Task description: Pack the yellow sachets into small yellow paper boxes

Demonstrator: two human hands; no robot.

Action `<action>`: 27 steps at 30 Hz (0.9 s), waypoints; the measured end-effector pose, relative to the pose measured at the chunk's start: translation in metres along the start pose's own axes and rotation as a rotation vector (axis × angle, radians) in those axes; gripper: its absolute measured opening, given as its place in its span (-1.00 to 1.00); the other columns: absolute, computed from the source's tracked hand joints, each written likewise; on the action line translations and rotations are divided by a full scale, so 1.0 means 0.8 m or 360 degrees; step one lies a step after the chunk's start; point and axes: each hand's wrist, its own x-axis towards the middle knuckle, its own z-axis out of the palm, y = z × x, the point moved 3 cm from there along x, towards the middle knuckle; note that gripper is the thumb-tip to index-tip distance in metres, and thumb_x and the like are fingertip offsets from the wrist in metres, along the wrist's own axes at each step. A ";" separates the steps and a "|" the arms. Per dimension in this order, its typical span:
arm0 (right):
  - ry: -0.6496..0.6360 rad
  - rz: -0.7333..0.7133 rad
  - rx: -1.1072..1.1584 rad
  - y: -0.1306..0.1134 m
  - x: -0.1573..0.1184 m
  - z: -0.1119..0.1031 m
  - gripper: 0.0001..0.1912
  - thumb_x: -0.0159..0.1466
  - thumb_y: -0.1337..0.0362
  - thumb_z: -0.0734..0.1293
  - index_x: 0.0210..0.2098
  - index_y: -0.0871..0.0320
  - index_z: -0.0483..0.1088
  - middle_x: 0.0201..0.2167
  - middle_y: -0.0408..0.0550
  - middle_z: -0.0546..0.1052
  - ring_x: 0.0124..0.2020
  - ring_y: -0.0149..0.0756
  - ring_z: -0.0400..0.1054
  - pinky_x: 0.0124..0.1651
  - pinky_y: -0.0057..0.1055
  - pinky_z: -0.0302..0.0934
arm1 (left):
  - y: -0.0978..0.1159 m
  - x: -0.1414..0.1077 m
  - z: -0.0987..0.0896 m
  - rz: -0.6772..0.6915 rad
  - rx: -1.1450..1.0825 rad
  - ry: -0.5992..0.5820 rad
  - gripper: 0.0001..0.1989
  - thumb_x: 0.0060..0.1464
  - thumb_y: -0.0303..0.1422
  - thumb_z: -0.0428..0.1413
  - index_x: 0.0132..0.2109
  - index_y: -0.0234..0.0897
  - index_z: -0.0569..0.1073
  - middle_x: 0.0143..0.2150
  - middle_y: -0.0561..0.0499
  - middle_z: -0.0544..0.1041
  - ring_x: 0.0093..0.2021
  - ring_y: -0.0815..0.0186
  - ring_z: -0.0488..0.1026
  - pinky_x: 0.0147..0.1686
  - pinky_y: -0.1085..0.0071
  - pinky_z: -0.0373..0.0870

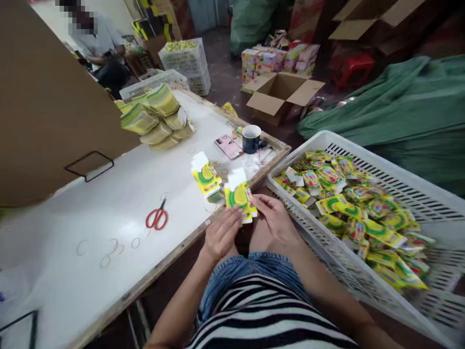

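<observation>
Over my lap, at the table's edge, both hands hold one yellow-and-green printed carton point(238, 194) with white flaps spread at its top. My left hand point(223, 231) pinches its lower left side. On its right side, the fingers of my right hand point(274, 218) grip the edge. Just left of it, a small stack of flat cartons point(207, 177) lies on the table. To my right, a white plastic crate point(301, 220) holds many small yellow cartons point(352, 208) in a loose heap.
Red-handled scissors point(157, 218) and several rubber bands lie on the white table point(119, 203). Bundled flat cartons point(160, 116) are piled at the back. A phone point(228, 146) and a mug point(251, 139) stand near the right edge. An open cardboard box point(278, 94) is beyond; a person point(98, 43) sits far left.
</observation>
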 end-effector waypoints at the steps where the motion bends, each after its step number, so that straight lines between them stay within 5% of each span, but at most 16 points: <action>1: 0.0037 -0.0061 -0.0025 -0.001 -0.004 -0.005 -0.56 0.02 -0.07 0.53 -0.33 0.17 0.57 -0.46 -0.12 0.57 -0.51 -0.43 0.30 -0.44 -0.49 0.21 | 0.006 0.002 0.000 -0.0141 -0.0033 0.0082 -0.50 0.14 -0.66 0.13 0.22 -0.40 0.41 0.13 -0.27 0.55 0.27 0.13 0.39 0.25 0.15 0.37; 4: 0.0076 -0.0168 -0.0081 -0.001 -0.017 -0.015 -0.61 0.08 -0.05 0.50 -0.31 0.15 0.56 -0.37 -0.06 0.62 -0.36 -0.30 0.43 -0.25 -0.39 0.33 | 0.013 0.004 0.000 -0.0671 -0.0342 0.0343 -0.59 0.21 -0.50 0.13 0.19 -0.23 0.45 0.25 -0.20 0.46 0.31 0.11 0.34 0.29 0.09 0.30; 7: -0.0002 -0.0154 -0.0114 0.005 -0.031 -0.014 -0.63 0.14 0.00 0.49 -0.22 0.13 0.54 -0.31 -0.03 0.63 -0.26 -0.22 0.49 -0.14 -0.31 0.37 | -0.001 -0.002 0.002 -0.1426 -0.1016 0.0650 -0.57 0.23 -0.23 0.14 0.22 -0.17 0.43 0.25 -0.19 0.46 0.29 0.04 0.37 0.27 0.05 0.32; 11: -0.0190 -0.0051 -0.0022 0.018 -0.039 0.000 -0.65 0.11 0.04 0.53 -0.22 0.11 0.52 -0.33 -0.07 0.63 -0.30 -0.26 0.50 -0.19 -0.35 0.39 | -0.009 -0.003 0.014 -0.2041 -0.1964 0.0342 -0.40 -0.03 0.03 0.29 0.05 -0.29 0.55 0.08 -0.23 0.59 0.19 -0.12 0.45 0.18 0.00 0.40; 17: -0.0216 -0.0032 0.0071 0.032 -0.038 0.011 -0.64 0.05 0.00 0.55 -0.36 0.13 0.50 -0.37 -0.09 0.60 -0.33 -0.30 0.47 -0.18 -0.36 0.38 | 0.004 -0.001 0.010 -0.1990 -0.2318 0.0247 -0.16 -0.25 0.03 0.40 0.18 -0.21 0.45 0.29 -0.21 0.41 0.33 -0.10 0.27 0.26 0.05 0.28; 22: -0.0212 -0.0008 0.0025 0.028 -0.045 0.013 -0.60 0.06 -0.04 0.54 -0.32 0.13 0.49 -0.28 -0.04 0.62 -0.27 -0.26 0.48 -0.15 -0.32 0.38 | 0.003 -0.008 0.012 -0.1997 -0.2100 0.0321 -0.31 -0.26 0.01 0.41 0.00 -0.28 0.55 0.07 -0.24 0.58 0.16 -0.08 0.47 0.09 0.12 0.43; 27: -0.0232 -0.0017 -0.0214 0.023 -0.051 0.017 -0.56 0.05 -0.06 0.52 -0.30 0.15 0.47 -0.33 -0.05 0.58 -0.33 -0.25 0.45 -0.23 -0.33 0.37 | -0.007 -0.014 0.022 -0.2128 -0.1813 0.0461 -0.53 -0.18 -0.03 0.39 -0.24 -0.30 0.55 -0.33 -0.07 0.64 -0.25 0.15 0.60 -0.22 0.29 0.52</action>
